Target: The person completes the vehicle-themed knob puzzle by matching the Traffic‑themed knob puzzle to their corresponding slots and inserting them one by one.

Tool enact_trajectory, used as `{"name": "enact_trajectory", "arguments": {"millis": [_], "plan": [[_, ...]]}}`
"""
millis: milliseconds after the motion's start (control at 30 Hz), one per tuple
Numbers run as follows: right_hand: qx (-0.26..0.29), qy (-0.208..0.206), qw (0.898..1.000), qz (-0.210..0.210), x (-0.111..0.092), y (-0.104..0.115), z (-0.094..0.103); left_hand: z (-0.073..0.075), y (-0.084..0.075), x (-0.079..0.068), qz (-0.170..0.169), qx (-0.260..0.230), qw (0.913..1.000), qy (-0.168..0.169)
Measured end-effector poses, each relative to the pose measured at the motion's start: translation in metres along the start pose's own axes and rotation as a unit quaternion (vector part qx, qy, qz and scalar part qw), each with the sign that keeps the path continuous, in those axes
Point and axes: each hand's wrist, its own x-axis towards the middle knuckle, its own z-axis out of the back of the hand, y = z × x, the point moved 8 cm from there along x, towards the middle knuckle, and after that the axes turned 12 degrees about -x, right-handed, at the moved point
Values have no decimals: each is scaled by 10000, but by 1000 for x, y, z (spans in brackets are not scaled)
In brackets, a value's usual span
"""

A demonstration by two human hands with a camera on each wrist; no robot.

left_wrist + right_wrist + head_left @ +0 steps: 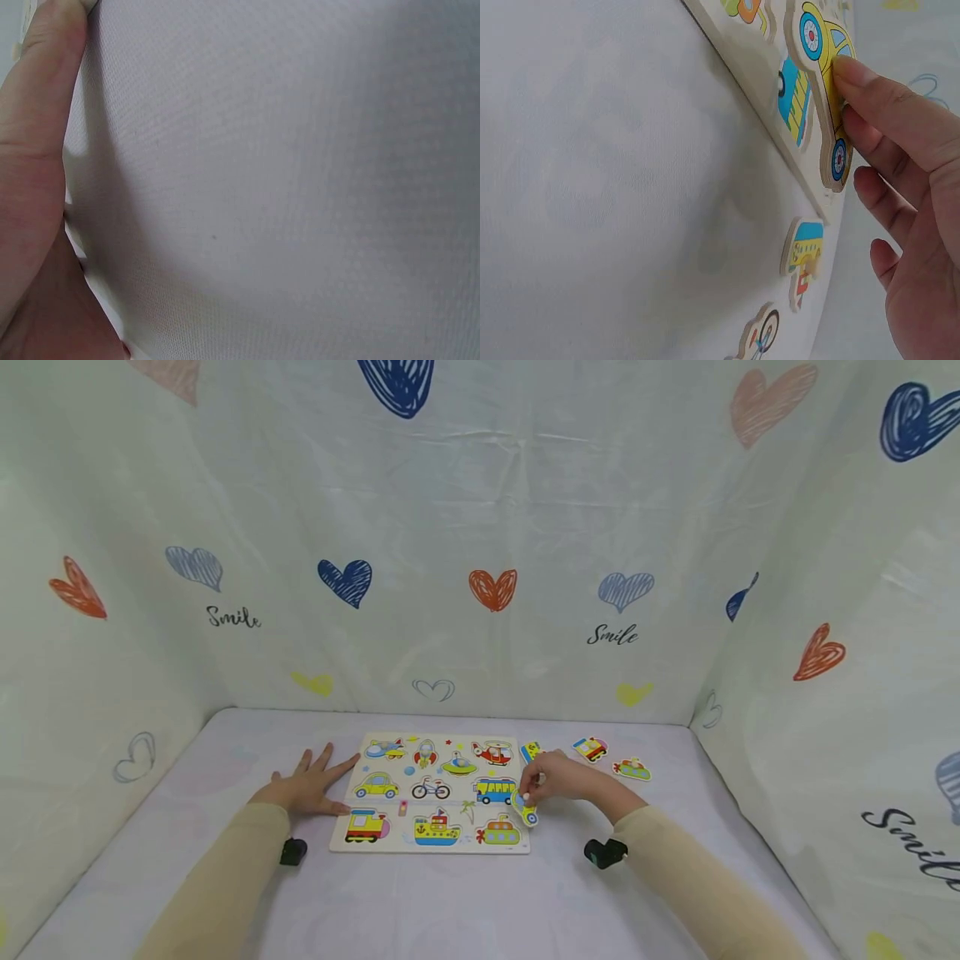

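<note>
Right now fingers (870, 97) pinch the car piece (826, 90) (at the board's (352, 846) edge).

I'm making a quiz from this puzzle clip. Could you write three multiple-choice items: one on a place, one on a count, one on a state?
1. Where does the left hand lie?
A. flat on the table at the left edge of the puzzle board
B. on the curtain
C. on the loose pieces

2. How many loose pieces lie on the table right of the board, apart from the held one?
A. none
B. three
C. seven

3. What is the right hand doing?
A. resting open
B. pinching a yellow car piece at the board's right edge
C. making an empty fist

Answers: 1 A, fingers are spread flat beside the board. 2 B, the head view shows three there. 3 B, the right wrist view shows fingertips on the piece.
</note>
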Motion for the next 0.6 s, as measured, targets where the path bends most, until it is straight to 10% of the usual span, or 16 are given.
{"name": "enact_trajectory", "arguments": {"millis": [600], "plan": [[171, -674, 9938, 868, 17, 52, 0, 1, -4, -2, -73, 17, 9999, -67]]}}
